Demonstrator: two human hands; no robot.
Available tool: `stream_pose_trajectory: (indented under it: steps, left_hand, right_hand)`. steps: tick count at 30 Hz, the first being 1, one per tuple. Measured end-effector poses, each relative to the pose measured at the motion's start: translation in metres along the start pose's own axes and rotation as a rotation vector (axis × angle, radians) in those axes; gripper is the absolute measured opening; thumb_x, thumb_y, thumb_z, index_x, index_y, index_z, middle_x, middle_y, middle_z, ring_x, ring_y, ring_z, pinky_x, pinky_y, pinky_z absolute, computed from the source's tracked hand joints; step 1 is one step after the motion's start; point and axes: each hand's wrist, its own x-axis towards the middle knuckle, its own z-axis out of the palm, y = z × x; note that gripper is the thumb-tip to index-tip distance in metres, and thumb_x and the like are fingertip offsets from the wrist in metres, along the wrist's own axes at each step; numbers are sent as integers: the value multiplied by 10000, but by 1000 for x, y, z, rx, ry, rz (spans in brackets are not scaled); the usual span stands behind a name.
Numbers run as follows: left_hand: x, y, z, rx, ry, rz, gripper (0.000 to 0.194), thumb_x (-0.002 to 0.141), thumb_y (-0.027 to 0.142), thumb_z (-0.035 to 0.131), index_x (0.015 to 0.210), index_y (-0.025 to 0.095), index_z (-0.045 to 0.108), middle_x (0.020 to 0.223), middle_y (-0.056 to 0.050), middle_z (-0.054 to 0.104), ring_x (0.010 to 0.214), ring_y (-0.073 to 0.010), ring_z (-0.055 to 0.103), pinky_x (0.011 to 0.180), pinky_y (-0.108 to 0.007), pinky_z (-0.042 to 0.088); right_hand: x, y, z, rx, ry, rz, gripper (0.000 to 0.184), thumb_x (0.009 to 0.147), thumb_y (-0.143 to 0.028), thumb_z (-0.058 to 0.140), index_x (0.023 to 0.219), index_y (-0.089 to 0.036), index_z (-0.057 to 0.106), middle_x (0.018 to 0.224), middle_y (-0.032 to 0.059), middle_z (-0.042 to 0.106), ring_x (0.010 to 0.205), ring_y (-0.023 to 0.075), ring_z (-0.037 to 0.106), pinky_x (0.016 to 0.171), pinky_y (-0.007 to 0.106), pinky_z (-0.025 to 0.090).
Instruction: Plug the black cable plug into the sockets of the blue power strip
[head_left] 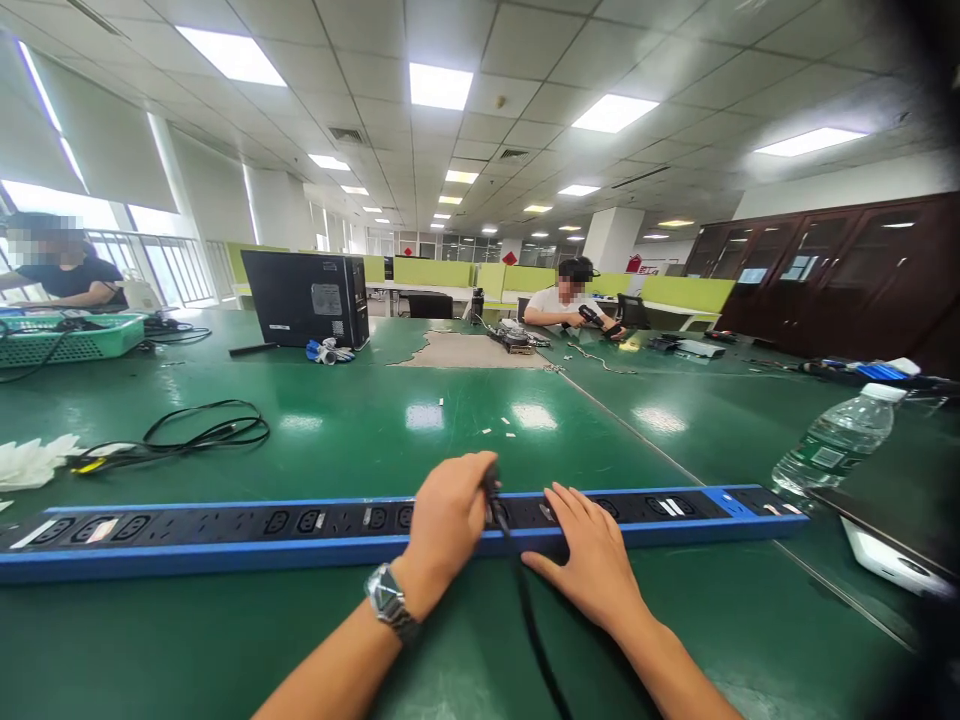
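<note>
One black plug (493, 487) is at the power strip (345, 525), a long blue-edged bar lying crosswise on the green table (150, 650). The left hand (446, 510) has its fingers curled tightly round that plug; whether its pins sit in one of the sockets (277, 522) is hidden by the knuckles. The right hand (589, 550) lies across the strip, fingers spread over the top, thumb at the near edge.

The likeliest trouble is a crooked push or pull: force off a socket's axis could jam the plug or strain its pins, and the left hand blocks the view of that joint. The right hand's seemingly light hold is a second weak point, since the tabletop looks slick and the strip could skid or lift under load. If it swings, its right end might knock the clear bottle (836, 440) standing just beyond it. The cable (530, 615) runs toward the person between the forearms; an arm catching it would drag the plug sideways and perhaps loosen the grip.
</note>
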Motion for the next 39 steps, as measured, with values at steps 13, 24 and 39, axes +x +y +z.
stream_pose_trajectory:
  steps: [13,24,39]
  left_hand:
    - [-42,-39,-39,-1,-199,-81,371,883,170,478,1222,238,612,1174,-49,689,1069,-203,630,961,-361,501]
    - [-48,-40,-42,378,-304,-89,759,793,338,634,1475,233,317,1407,-102,524,1306,-316,453,1096,-536,322]
    - [-56,-46,-50,564,-350,-185,665,736,407,737,1334,222,513,1299,-139,595,1239,-333,504,1090,-556,302]
  right_hand:
    - [2,-4,2,4,-1,56,759,708,-609,644,1329,-201,494,1404,119,506,1320,323,417,1083,538,300]
    - [21,-73,-9,268,-15,-76,645,757,-487,653,1335,-243,503,1381,89,534,1305,309,437,1082,528,336]
    - [46,-58,-28,706,333,196,377,848,-486,561,1097,-208,614,1007,85,704,860,208,662,782,345,528]
